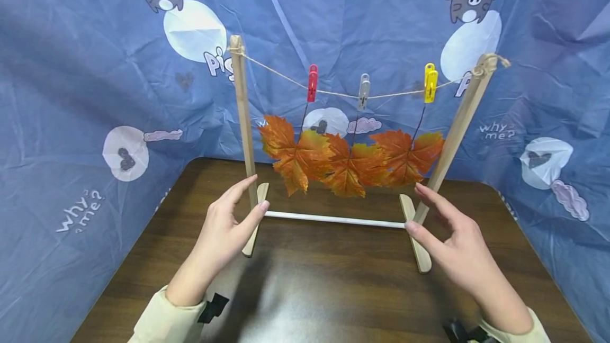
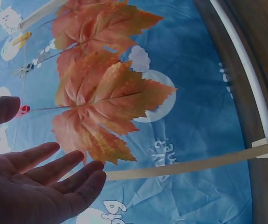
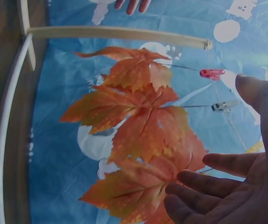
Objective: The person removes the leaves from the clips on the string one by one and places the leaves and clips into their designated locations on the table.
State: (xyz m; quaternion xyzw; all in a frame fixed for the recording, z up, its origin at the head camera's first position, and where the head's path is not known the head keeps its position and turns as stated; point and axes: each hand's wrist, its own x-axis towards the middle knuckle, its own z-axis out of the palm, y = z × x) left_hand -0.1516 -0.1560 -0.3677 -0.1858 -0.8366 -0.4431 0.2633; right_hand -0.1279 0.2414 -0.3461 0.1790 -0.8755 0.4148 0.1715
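Note:
Three orange maple leaves hang from a string [image 1: 286, 76] tied between two wooden posts. A red clothespin [image 1: 312, 83] holds the left leaf [image 1: 295, 155], a grey clothespin [image 1: 364, 91] the middle leaf [image 1: 351, 168], and a yellow clothespin [image 1: 430, 83] the right leaf [image 1: 407, 158]. My left hand [image 1: 226, 232] is beside the left post [image 1: 244, 115], thumb and fingers spread. On the other side my right hand [image 1: 457, 245] is near the right post [image 1: 457, 136], its fingers likewise extended. Both wrist views show the palms with nothing in them.
A white rod [image 1: 333, 219] joins the posts low down. Flat wooden feet [image 1: 419, 253] support the frame on the dark brown table [image 1: 324, 290]. Blue cloth [image 1: 305, 9] with printed pigs surrounds the table at the back and sides.

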